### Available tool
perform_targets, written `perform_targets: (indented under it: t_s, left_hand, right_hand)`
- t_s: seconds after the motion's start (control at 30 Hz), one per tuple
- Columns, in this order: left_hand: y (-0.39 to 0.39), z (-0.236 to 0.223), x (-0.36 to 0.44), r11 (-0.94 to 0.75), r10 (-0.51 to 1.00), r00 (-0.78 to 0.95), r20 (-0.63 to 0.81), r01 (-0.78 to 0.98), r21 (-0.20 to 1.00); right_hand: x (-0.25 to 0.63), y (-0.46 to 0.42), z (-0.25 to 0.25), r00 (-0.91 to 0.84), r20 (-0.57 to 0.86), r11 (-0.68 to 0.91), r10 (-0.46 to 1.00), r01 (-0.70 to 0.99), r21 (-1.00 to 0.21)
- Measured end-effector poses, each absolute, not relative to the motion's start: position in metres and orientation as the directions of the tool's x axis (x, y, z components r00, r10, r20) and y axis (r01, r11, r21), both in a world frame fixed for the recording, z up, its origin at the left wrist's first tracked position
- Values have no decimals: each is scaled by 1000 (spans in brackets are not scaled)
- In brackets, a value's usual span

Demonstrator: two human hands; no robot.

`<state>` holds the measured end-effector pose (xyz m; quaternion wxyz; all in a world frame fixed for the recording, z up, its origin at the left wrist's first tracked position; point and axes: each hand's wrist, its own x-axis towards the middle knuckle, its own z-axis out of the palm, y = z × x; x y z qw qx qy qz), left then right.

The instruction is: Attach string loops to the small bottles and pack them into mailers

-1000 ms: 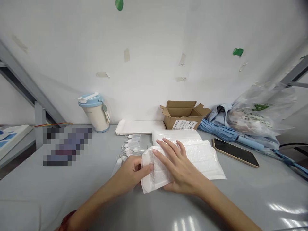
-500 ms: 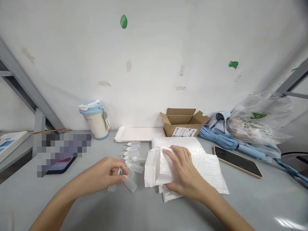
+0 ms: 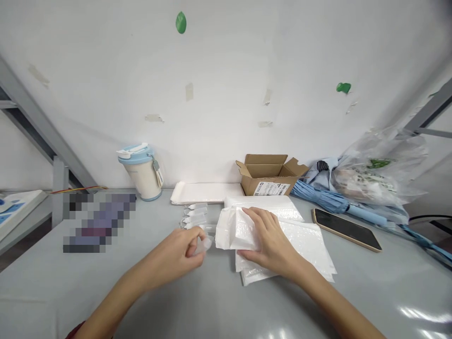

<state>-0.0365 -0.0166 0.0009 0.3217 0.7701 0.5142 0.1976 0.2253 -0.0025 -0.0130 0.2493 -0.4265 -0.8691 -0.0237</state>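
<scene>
My left hand [image 3: 178,252] is closed around a small translucent plastic bottle [image 3: 207,243], only its end showing past the fingers. Whether more than one bottle is in that grip, I cannot tell. It is close to the left end of a white bubble mailer [image 3: 235,230], which my right hand [image 3: 270,242] grips from above, thumb at the near side. The mailer's end is puffed up and folded. Beneath it lie more white bubble mailers [image 3: 307,245]. Behind my left hand, several small dropper bottles [image 3: 196,219] with white tips lie side by side on the grey table.
A flat white stack [image 3: 208,192] and an open cardboard box [image 3: 271,181] stand by the wall. At the left are a cream and blue tumbler [image 3: 143,176] and a blurred-out phone-like item [image 3: 102,223]. A phone [image 3: 348,229], blue umbrella [image 3: 325,197] and plastic bag [image 3: 374,179] lie right.
My left hand has closed on a bottle from the table and moved right, nearer the mailer. Loose bottles near that hand no longer show. My right hand keeps hold of the mailer.
</scene>
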Motion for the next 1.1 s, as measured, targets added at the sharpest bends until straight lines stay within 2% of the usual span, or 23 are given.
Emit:
perform_targets:
  t_s: [0.2,0.33,0.4,0.5,0.7,0.93,1.03,1.1]
  left_hand:
    - [-14,23,-33,-169,977,185,108,355,920]
    - [-12,19,-35,-166,984,99,150,187,968]
    - [-12,16,-32,-175,981,116,153,207,963]
    - [-14,8,-23,-211,973,158,165,337,918]
    - [-17,-15,-3,-392,918,261,298,493,777]
    - [-15,-22,-2,-303,951,87,298,473,828]
    - [-13,-23,-1,-356,933,121,337,436,827]
    - [-11,-26,1,-453,888,151,435,451,769]
  right_hand:
    - [225,-2,-17,-465,521,619,716,768,-166]
    - [223,-1,-19,-462,524,615,716,772,-160]
    - [222,-2,-20,-471,516,620,715,769,-157]
    - [220,-4,-19,-497,516,645,698,750,-149]
    - [216,-8,-17,-538,558,700,632,706,-112]
    - [217,-7,-16,-509,575,684,640,718,-126]
    - [216,-6,-16,-487,590,681,643,717,-150]
    - [214,-5,-16,-472,594,675,652,718,-170]
